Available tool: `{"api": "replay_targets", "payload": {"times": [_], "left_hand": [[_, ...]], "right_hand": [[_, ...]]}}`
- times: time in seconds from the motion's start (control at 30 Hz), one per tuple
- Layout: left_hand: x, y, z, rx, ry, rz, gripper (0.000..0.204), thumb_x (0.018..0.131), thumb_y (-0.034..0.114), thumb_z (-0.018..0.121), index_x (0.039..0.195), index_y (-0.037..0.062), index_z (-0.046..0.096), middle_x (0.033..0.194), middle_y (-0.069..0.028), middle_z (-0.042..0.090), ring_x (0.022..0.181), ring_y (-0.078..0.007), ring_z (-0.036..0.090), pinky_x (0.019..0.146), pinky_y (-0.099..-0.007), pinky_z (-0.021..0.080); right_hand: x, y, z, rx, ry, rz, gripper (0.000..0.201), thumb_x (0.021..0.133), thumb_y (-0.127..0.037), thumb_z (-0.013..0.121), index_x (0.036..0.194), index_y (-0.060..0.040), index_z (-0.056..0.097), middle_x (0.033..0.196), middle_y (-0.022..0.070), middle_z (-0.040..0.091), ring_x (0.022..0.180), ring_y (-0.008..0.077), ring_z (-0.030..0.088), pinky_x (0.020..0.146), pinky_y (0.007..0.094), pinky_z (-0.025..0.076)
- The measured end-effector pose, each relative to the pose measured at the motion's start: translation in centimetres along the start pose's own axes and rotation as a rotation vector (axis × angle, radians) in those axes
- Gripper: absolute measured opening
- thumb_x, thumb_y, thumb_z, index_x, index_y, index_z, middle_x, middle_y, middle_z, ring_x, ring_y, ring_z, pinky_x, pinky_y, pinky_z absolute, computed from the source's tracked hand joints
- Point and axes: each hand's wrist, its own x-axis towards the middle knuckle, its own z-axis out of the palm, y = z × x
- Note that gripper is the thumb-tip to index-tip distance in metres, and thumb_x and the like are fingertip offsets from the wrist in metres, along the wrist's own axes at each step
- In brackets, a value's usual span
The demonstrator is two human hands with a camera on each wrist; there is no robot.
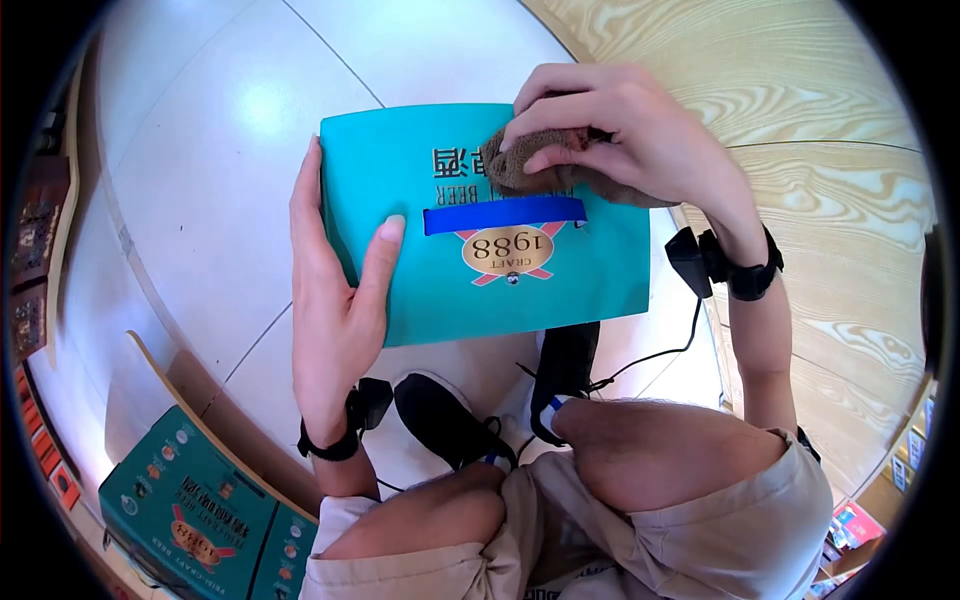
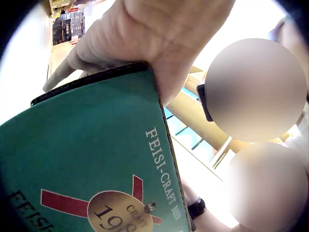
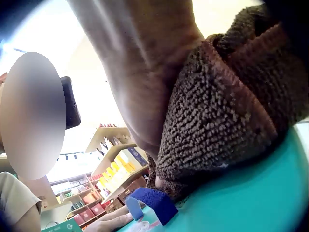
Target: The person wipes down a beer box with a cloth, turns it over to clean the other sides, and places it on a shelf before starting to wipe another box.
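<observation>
We hold the teal box [image 1: 480, 220] above our knees [image 1: 640, 450] and over the white floor [image 1: 200, 160], with its printed face toward us. Its long axis runs left to right, and the print is upside down for us, so the top of the label points toward our body. A blue handle [image 1: 505, 215] lies along this same axis, just above the round "1988" emblem [image 1: 508, 250]. Our left hand [image 1: 335, 290] grips the left edge of the box, the thumb on the face and the fingers along the side. Our right hand [image 1: 620, 130] is closed around a brown cloth [image 1: 545, 175] and presses it on the far right part of the face. 2 more boxes [image 1: 200, 510] of the same kind stand low on our left.
</observation>
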Motion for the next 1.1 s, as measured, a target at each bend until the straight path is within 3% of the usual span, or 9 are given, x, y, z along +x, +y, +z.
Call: {"api": "replay_targets", "payload": {"times": [0.07,0.37,0.43,0.67,0.7,0.77,0.97,1.03,1.1], "left_hand": [[0.0,0.0,0.0,0.005,0.004,0.003,0.074,0.105,0.021,0.062,0.163,-0.0028,0.024,0.162,-0.0271,0.038,0.146,-0.0354,0.043,0.121,-0.0421,0.035],[-0.3,-0.4,0.0,-0.009,-0.008,-0.031,0.072,0.105,0.021,0.062,0.162,-0.0034,0.025,0.162,-0.0273,0.037,0.147,-0.0363,0.042,0.121,-0.0428,0.035],[-0.1,-0.7,0.0,0.029,0.011,0.062,0.07,0.105,0.021,0.062,0.162,-0.0013,0.028,0.164,-0.0268,0.035,0.149,-0.0369,0.04,0.122,-0.0436,0.034],[-0.1,-0.9,-0.1,0.078,0.019,0.117,0.068,0.105,0.022,0.063,0.162,0.0028,0.032,0.166,-0.0262,0.032,0.151,-0.0394,0.038,0.122,-0.0454,0.033],[-0.1,-0.8,-0.1,0.086,0.02,0.118,0.066,0.106,0.02,0.061,0.162,0.0034,0.032,0.166,-0.0241,0.033,0.153,-0.0361,0.037,0.124,-0.0442,0.031],[-0.2,-0.7,-0.1,0.086,0.026,0.118,0.064,0.107,0.018,0.06,0.163,0.004,0.032,0.167,-0.0219,0.035,0.154,-0.0329,0.035,0.125,-0.0431,0.028],[0.0,-1.0,0.0,0.066,0.029,0.104,0.064,0.107,0.02,0.06,0.162,0.0056,0.033,0.167,-0.0217,0.034,0.154,-0.0335,0.035,0.125,-0.0439,0.028],[0.2,-1.3,0.0,0.09,0.04,0.112,0.066,0.105,0.024,0.062,0.161,0.0037,0.035,0.166,-0.0262,0.033,0.151,-0.0403,0.038,0.122,-0.0453,0.034],[0.2,-1.1,0.0,0.099,0.038,0.111,0.065,0.105,0.024,0.062,0.161,0.0042,0.035,0.166,-0.0262,0.033,0.151,-0.0402,0.038,0.121,-0.0455,0.035]], "right_hand": [[-0.1,-0.4,-0.2,-0.011,0.004,0.002,0.021,0.09,-0.016,0.077,0.108,-0.0047,0.076,0.098,0.009,0.068,0.084,0.0306,0.069,0.077,0.039,0.056],[-2.2,0.3,-1.7,0.063,-0.043,0.118,0.027,0.083,-0.021,0.084,0.106,-0.0081,0.078,0.089,0.0067,0.064,0.075,0.0253,0.063,0.068,0.0354,0.05],[-2.4,-0.2,-2.4,0.025,-0.093,0.153,0.027,0.082,-0.021,0.085,0.105,-0.0085,0.078,0.089,0.0066,0.064,0.074,0.0236,0.062,0.068,0.0347,0.05],[-5.0,-0.2,-2.7,0.01,-0.089,0.218,0.028,0.079,-0.019,0.087,0.103,-0.0076,0.078,0.09,0.0047,0.066,0.072,0.0215,0.062,0.065,0.0322,0.049],[-5.4,-0.7,-3.3,-0.034,-0.171,0.304,0.03,0.077,-0.02,0.088,0.103,-0.007,0.077,0.091,0.0049,0.068,0.075,0.0224,0.064,0.067,0.0319,0.051],[-6.4,-0.8,-3.1,-0.024,-0.137,0.3,0.03,0.077,-0.019,0.088,0.103,-0.0071,0.077,0.091,0.0053,0.069,0.076,0.023,0.065,0.069,0.0323,0.052],[-6.2,-2.4,-1.4,-0.007,-0.014,0.327,0.027,0.079,-0.018,0.086,0.101,-0.0067,0.075,0.092,0.01,0.071,0.078,0.0314,0.069,0.069,0.0375,0.055],[-6.1,-2.5,-1.1,-0.023,-0.021,0.316,0.026,0.081,-0.018,0.085,0.102,-0.0063,0.075,0.092,0.0103,0.071,0.078,0.0313,0.069,0.069,0.0379,0.055],[-5.6,-3.1,-0.7,-0.041,-0.027,0.303,0.026,0.082,-0.018,0.084,0.102,-0.0059,0.074,0.092,0.0105,0.07,0.078,0.0311,0.069,0.069,0.0382,0.055]]}}
